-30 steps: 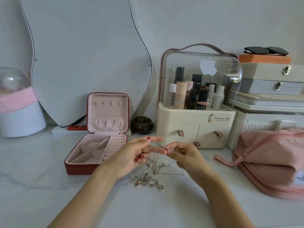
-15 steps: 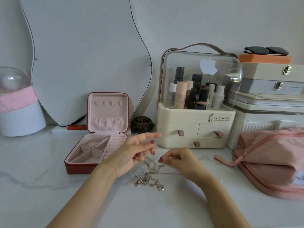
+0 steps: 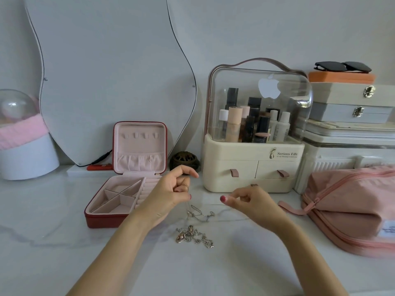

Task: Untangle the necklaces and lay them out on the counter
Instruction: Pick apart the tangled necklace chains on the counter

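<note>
Left hand [image 3: 171, 193] fingers curled, pinching thin chain [image 3: 199, 213] that hangs to counter [image 3: 64, 242]; right hand [image 3: 250, 201] pinching same chain's other end; tangled necklace pile [image 3: 193, 236] on counter just below; jewelry box [image 3: 126, 189] open at left.
</note>
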